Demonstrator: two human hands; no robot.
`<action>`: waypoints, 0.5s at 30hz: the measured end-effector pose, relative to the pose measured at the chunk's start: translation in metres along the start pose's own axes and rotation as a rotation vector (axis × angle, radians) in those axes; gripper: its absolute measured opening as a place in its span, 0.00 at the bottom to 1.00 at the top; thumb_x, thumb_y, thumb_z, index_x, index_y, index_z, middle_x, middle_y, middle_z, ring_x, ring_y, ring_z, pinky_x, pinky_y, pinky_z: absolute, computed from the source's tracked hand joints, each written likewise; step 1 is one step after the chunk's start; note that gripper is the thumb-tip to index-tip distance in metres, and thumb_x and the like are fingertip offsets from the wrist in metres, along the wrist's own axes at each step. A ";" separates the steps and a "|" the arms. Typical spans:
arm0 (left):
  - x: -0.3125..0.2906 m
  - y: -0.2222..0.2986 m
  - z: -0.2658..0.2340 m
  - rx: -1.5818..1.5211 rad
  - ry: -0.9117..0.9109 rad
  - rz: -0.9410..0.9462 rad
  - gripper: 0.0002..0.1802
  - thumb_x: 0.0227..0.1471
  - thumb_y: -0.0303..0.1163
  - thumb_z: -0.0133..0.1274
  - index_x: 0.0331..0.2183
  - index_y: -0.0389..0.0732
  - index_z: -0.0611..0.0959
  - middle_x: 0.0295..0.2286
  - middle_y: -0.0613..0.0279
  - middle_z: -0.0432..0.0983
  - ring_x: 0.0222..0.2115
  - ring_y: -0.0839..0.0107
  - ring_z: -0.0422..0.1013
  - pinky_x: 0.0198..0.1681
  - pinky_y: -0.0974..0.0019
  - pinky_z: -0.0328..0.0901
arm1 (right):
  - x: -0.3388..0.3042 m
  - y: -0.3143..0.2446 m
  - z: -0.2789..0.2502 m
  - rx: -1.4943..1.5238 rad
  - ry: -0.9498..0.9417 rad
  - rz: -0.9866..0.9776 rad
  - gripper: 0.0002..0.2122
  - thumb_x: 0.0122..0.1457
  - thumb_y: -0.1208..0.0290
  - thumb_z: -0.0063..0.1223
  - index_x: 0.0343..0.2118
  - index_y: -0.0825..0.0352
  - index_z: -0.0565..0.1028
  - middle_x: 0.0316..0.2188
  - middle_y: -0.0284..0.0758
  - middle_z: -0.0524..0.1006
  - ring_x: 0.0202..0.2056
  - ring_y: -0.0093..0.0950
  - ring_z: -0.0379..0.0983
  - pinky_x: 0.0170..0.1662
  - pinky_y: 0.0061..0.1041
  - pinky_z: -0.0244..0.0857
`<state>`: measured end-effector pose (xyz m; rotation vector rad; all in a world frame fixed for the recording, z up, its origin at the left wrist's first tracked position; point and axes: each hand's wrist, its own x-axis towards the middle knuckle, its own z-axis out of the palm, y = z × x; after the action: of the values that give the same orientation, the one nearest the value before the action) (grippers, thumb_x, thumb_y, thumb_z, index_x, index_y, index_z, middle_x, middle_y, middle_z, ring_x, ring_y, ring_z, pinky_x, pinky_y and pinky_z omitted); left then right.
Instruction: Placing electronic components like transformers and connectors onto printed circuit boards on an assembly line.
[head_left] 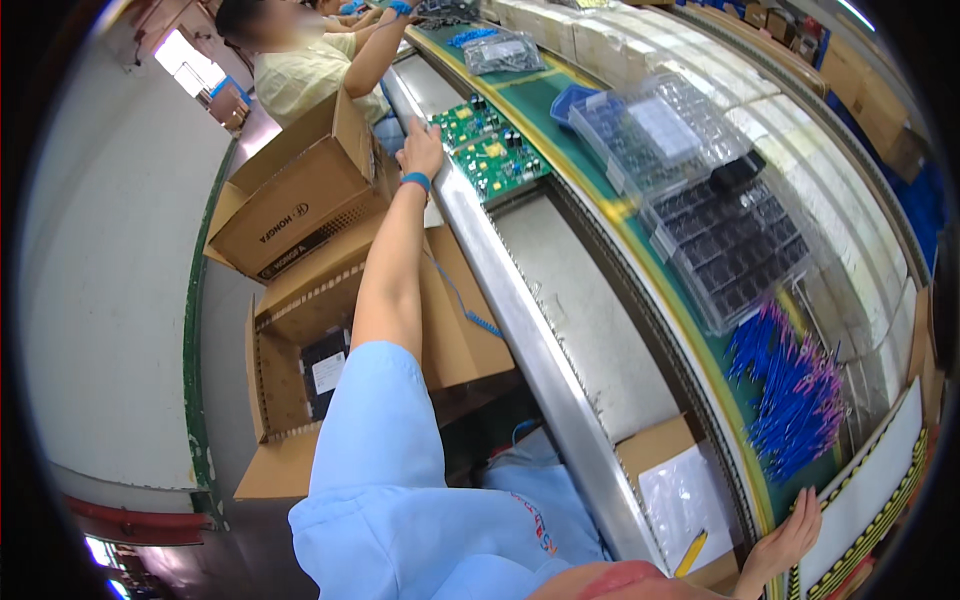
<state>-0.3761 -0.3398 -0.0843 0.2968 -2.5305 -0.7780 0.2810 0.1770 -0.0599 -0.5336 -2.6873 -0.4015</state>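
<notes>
My left arm stretches far forward. My left hand [421, 150] is at the metal rail, beside the left edge of a green circuit board [500, 165], its fingers partly spread. A second green circuit board [465, 120] lies just beyond the first, and both carry many small components. A blue band circles my left wrist. At the lower right, my right hand [790, 535] rests with fingers extended on the edge of the green bench strip. Closest to it is a pile of blue wires [790, 400] with pink ends.
Open cardboard boxes [300, 215] stand left of the metal rail [530, 330]. Clear plastic trays [735, 245] with dark parts sit on the green strip. A yellow marker-like tool [690, 553] lies by a plastic bag [690, 495]. A co-worker [310, 65] sits at the far left.
</notes>
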 end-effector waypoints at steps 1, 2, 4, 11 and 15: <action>-0.001 -0.002 0.002 -0.004 -0.020 0.043 0.37 0.59 0.49 0.43 0.63 0.39 0.58 0.54 0.51 0.71 0.56 0.52 0.66 0.58 0.40 0.51 | -0.001 -0.001 0.000 -0.004 0.012 -0.001 0.18 0.65 0.74 0.36 0.55 0.69 0.70 0.56 0.39 0.71 0.58 0.41 0.64 0.62 0.39 0.53; 0.001 -0.003 0.004 -0.007 -0.040 0.086 0.39 0.59 0.52 0.42 0.63 0.39 0.57 0.55 0.52 0.71 0.57 0.53 0.65 0.59 0.40 0.49 | 0.000 -0.002 0.000 -0.006 0.011 0.002 0.19 0.65 0.74 0.34 0.56 0.69 0.70 0.56 0.39 0.71 0.58 0.40 0.64 0.62 0.39 0.53; 0.008 0.003 0.002 0.031 -0.078 0.094 0.40 0.60 0.54 0.42 0.63 0.38 0.57 0.55 0.54 0.71 0.57 0.55 0.65 0.59 0.39 0.48 | 0.029 -0.027 -0.018 0.059 0.191 -0.079 0.15 0.64 0.73 0.40 0.50 0.66 0.76 0.48 0.40 0.78 0.44 0.40 0.75 0.47 0.40 0.67; 0.003 0.016 -0.004 0.243 -0.142 0.179 0.36 0.60 0.55 0.40 0.59 0.38 0.63 0.50 0.54 0.76 0.54 0.56 0.69 0.59 0.37 0.46 | 0.031 -0.029 -0.019 0.062 0.161 -0.024 0.17 0.61 0.79 0.38 0.49 0.64 0.76 0.48 0.39 0.78 0.47 0.42 0.74 0.51 0.41 0.65; -0.018 0.025 -0.012 0.272 -0.152 0.250 0.34 0.61 0.55 0.39 0.56 0.37 0.67 0.46 0.48 0.78 0.50 0.53 0.72 0.60 0.38 0.45 | 0.029 -0.024 -0.019 0.074 0.126 -0.015 0.16 0.61 0.78 0.40 0.50 0.64 0.75 0.49 0.39 0.77 0.48 0.41 0.73 0.52 0.41 0.64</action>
<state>-0.3560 -0.3187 -0.0676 0.0050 -2.7491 -0.3727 0.2521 0.1586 -0.0364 -0.4518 -2.5751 -0.3269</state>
